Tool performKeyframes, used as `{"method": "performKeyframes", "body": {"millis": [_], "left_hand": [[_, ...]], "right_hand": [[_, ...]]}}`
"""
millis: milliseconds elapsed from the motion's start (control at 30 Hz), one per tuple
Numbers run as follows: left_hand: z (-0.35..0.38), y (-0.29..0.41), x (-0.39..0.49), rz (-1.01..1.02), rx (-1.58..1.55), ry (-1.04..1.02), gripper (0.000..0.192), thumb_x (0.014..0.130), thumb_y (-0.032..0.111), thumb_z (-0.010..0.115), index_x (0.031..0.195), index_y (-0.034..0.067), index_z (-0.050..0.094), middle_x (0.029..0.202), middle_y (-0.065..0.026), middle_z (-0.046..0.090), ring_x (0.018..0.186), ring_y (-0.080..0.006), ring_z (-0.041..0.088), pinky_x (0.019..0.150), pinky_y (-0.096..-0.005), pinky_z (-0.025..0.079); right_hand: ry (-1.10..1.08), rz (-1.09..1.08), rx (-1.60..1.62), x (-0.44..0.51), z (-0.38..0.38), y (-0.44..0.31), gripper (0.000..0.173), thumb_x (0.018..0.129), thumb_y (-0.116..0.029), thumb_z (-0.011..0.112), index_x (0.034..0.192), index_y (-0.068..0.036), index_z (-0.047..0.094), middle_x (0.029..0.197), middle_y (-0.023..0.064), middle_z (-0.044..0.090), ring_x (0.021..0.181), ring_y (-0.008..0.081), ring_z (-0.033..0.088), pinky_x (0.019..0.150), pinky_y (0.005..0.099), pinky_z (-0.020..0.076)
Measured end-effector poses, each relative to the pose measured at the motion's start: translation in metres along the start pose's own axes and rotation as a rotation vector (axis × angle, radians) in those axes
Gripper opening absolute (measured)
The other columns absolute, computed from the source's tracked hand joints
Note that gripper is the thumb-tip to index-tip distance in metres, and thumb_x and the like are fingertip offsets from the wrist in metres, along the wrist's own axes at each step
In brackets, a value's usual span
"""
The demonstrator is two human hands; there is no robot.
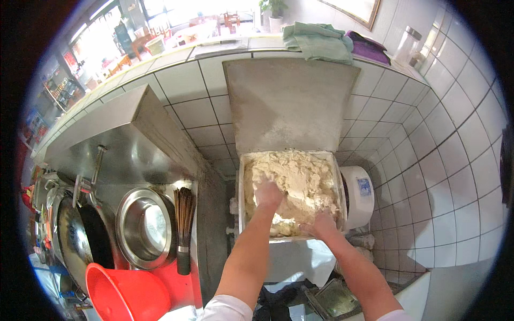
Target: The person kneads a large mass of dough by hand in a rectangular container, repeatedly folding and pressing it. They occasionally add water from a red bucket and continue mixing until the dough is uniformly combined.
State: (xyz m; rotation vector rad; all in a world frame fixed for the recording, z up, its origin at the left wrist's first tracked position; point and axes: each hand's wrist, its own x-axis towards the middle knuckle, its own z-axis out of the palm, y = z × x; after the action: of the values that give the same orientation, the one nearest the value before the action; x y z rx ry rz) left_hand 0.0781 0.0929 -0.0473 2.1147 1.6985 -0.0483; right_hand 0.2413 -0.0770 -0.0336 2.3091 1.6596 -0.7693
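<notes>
Before me stands a square dough mixer with a pale rim [241, 200], its bin filled with lumpy, floury dough [297, 172]. My left hand [270, 195] presses into the left-middle of the dough, its fingers blurred and partly sunk in it. Close to the bin's near right corner, my right hand [322, 225] touches the dough, with some fingertips hidden. Whether either hand grips a piece cannot be made out. The mixer's metal lid [293, 104] is raised and leans back against the tiled wall.
A white rounded housing [359, 196] adjoins the bin's right side. On the left are a steel basin [143, 228], a bamboo wok brush [184, 228], a red plastic bucket [128, 293] and a dark wok [76, 236]. Folded green towels [319, 42] lie on the ledge behind.
</notes>
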Motion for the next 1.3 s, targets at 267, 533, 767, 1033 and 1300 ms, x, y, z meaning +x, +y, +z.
{"method": "performKeyframes", "body": {"millis": [267, 533, 767, 1033, 1300], "left_hand": [[0.036, -0.034, -0.062, -0.036, -0.065, -0.135, 0.073, 0.090, 0.069, 0.063, 0.118, 0.003, 0.075, 0.157, -0.0259, 0.040, 0.133, -0.0403, 0.055, 0.112, -0.0487, 0.047], [0.030, -0.052, -0.120, 0.134, 0.046, -0.381, 0.087, 0.087, 0.069, 0.064, 0.135, -0.003, 0.061, 0.123, -0.0296, 0.065, 0.123, -0.0397, 0.063, 0.112, -0.0524, 0.040], [0.012, -0.054, -0.111, 0.116, 0.082, -0.382, 0.117, 0.080, 0.067, 0.075, 0.160, -0.002, 0.025, 0.159, -0.0429, 0.021, 0.137, -0.0506, 0.050, 0.105, -0.0527, 0.051], [0.027, -0.052, -0.103, 0.130, 0.097, -0.190, 0.124, 0.079, 0.065, 0.076, 0.162, -0.002, 0.013, 0.158, -0.0423, 0.024, 0.134, -0.0501, 0.053, 0.104, -0.0516, 0.053], [0.006, -0.036, -0.123, 0.112, 0.031, -0.217, 0.119, 0.080, 0.057, 0.080, 0.165, 0.006, 0.014, 0.157, -0.0375, 0.032, 0.114, -0.0426, 0.067, 0.090, -0.0506, 0.059]], "right_hand": [[0.101, 0.010, -0.076, -0.003, 0.004, -0.048, 0.051, 0.089, -0.032, 0.064, 0.130, -0.001, 0.066, 0.148, 0.0311, 0.046, 0.132, 0.0437, 0.054, 0.109, 0.0572, 0.0441], [0.222, -0.128, -0.232, 0.081, -0.012, -0.074, 0.051, 0.089, -0.024, 0.062, 0.136, -0.003, 0.063, 0.149, 0.0243, 0.053, 0.137, 0.0406, 0.051, 0.113, 0.0577, 0.0397], [0.003, -0.195, -0.297, 0.149, -0.042, -0.090, 0.036, 0.094, -0.025, 0.065, 0.124, -0.005, 0.070, 0.124, 0.0178, 0.070, 0.115, 0.0340, 0.067, 0.094, 0.0504, 0.0545], [0.122, -0.250, -0.099, 0.158, -0.035, -0.086, 0.035, 0.088, -0.023, 0.071, 0.117, -0.003, 0.071, 0.118, 0.0193, 0.071, 0.114, 0.0389, 0.067, 0.102, 0.0522, 0.0492], [0.372, -0.369, 0.015, 0.071, -0.027, -0.055, 0.071, 0.099, -0.055, 0.050, 0.134, 0.005, 0.064, 0.153, 0.0289, 0.048, 0.142, 0.0421, 0.044, 0.118, 0.0518, 0.0328]]}}
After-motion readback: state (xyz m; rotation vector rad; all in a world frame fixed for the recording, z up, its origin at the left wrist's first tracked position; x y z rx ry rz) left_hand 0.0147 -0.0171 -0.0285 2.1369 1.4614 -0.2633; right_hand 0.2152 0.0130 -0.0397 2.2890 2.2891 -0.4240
